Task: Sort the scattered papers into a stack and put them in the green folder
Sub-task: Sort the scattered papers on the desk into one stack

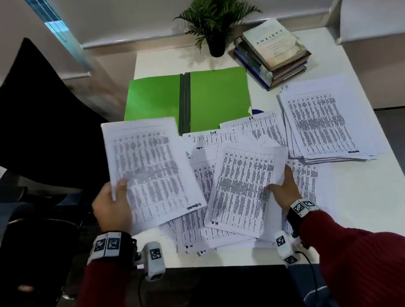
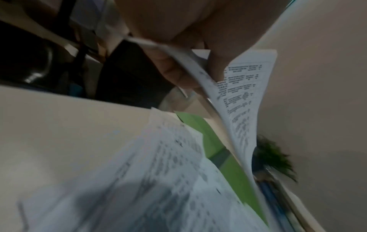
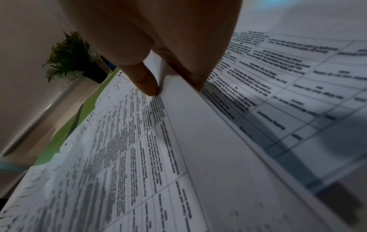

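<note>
Left hand (image 1: pixel 111 206) grips sheaf (image 1: pixel 146 168), raised just before folder (image 1: pixel 186 100). Right hand (image 1: pixel 282 189) pinches sheet (image 1: pixel 244 186) edge, nearer than folder. Advise: lay sheet onto sheaf, square corners; loose papers (image 1: pixel 204 232) remain.

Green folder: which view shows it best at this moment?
The head view. There the green folder lies open on the table, both flaps and the dark spine visible, with papers overlapping its near edge. The left wrist view shows only a blurred green strip, the right wrist view a thin sliver beside the sheets.
</note>
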A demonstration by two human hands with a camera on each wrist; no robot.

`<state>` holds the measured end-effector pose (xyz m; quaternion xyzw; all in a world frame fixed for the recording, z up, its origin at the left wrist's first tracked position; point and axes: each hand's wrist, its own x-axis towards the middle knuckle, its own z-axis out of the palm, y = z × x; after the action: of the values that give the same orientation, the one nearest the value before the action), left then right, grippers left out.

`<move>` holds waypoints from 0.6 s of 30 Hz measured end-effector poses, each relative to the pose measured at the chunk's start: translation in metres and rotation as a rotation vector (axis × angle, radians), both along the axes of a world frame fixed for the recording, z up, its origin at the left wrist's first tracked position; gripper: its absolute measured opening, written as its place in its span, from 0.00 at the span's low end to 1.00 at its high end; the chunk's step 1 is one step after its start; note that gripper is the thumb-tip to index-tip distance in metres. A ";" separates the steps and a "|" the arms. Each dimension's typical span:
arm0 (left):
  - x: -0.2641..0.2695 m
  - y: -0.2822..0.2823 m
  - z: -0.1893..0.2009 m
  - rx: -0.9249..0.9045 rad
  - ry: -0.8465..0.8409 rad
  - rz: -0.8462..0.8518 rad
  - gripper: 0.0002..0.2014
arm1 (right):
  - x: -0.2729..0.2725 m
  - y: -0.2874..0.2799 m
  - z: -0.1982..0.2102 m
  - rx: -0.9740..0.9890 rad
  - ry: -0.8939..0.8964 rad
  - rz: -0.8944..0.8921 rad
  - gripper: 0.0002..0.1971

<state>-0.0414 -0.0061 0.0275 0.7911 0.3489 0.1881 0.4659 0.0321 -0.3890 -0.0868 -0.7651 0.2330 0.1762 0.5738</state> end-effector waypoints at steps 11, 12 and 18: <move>0.046 -0.141 -0.100 -0.044 0.406 -0.553 0.11 | -0.010 0.003 0.010 0.152 0.034 -0.149 0.48; 0.046 -0.148 -0.105 -0.044 0.437 -0.569 0.11 | -0.015 0.002 0.008 0.147 0.027 -0.127 0.44; 0.036 -0.169 -0.097 -0.056 0.460 -0.421 0.08 | -0.018 -0.017 0.019 0.102 -0.063 0.019 0.43</move>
<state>-0.0055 -0.1754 -0.0698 0.8547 0.2789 -0.1061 0.4248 0.0140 -0.4059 -0.0682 -0.7423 0.1981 0.1692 0.6173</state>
